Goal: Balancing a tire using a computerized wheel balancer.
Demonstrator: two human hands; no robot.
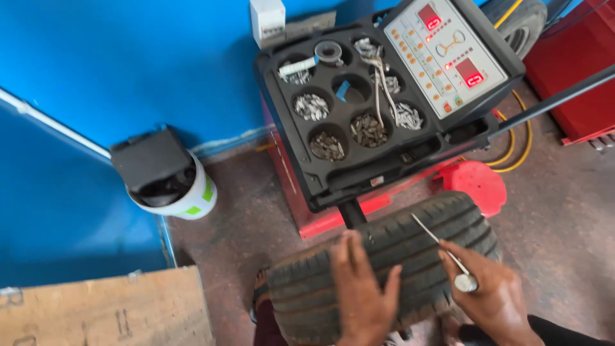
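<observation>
A black tyre (384,256) stands upright on its tread at the near edge of the view, its tread band running left to right and rising a little toward the right, directly under both hands. The left hand (360,291) lies flat on the tread with its fingers spread and open, pointing away toward the far side, holding nothing. The right hand (490,291) is closed around the rounded handle of a thin metal probe tool (442,250), whose slim shaft points up and to the left, across the tread at an angle; its tip sits on or just above the rubber, near the middle of the tyre and just right of the left hand's fingertips, though whether it touches cannot be told. The tool hand is the one nearer the right shoulder of the tyre, the flat hand nearer its middle. Just beyond the tyre stands a red wheel balancing machine (320,218) with a black weight tray (301,154) on top, its round pockets holding small metal weights, and a tilted control panel (448,54) with red lit displays at the far right. A red stool (474,182) sits on the floor just right of the tyre's far side. To the left, against the blue wall (128,64), is a white bucket (182,198) with a dark lid, and a wooden board (102,311) lies at the near left
</observation>
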